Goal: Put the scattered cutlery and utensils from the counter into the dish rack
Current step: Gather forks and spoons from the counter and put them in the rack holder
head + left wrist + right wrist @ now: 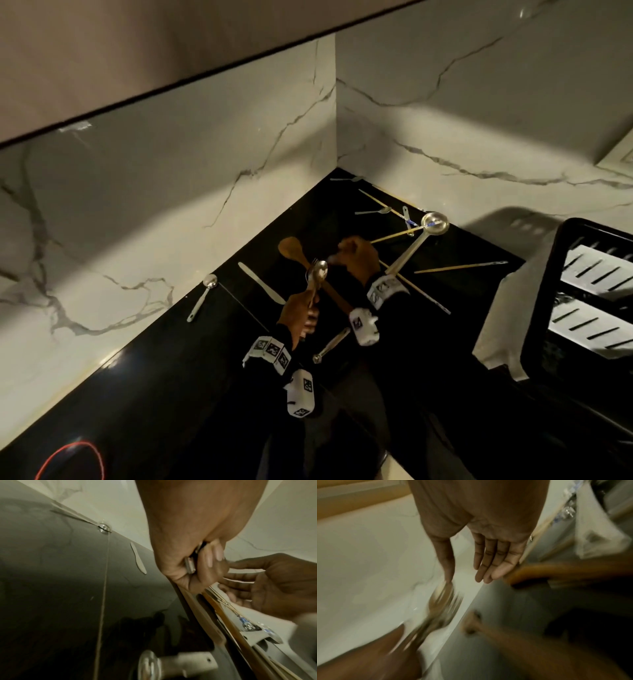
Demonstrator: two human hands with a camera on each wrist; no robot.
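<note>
A black stone desk (212,370) fills the corner between two marble walls. At its right edge stands the dish rack (561,308), dark-framed with pale slotted trays and a white cloth (503,318) under it; no cutlery from the desk shows in it yet.

Utensils lie scattered across the desk. A long steel ladle (416,243) slants toward the back corner, its bowl near the right wall, crossing thin yellow-handled tools (459,266). A wooden spatula (301,263) lies mid-desk beneath the hands. A butter knife (261,283) and a spoon (201,297) rest near the left wall, the spoon's bowl almost at the wall's foot. A measuring spoon (330,345) lies nearer the front edge, and a small spoon (373,211) sits deep in the back corner.

The left hand (300,317) is curled round a bunch of cutlery (317,274), a spoon and fork at least, held upright with bowls and tines up. Probably it serves as a collecting fist, so several pieces go to the rack in one trip.

The right hand (356,255) is spread, fingers (485,566) straight and holding nothing, just beside the bunch's tips, with the thumb (447,561) nearest them. It seems to be between pickups; the view is blurred.
</note>
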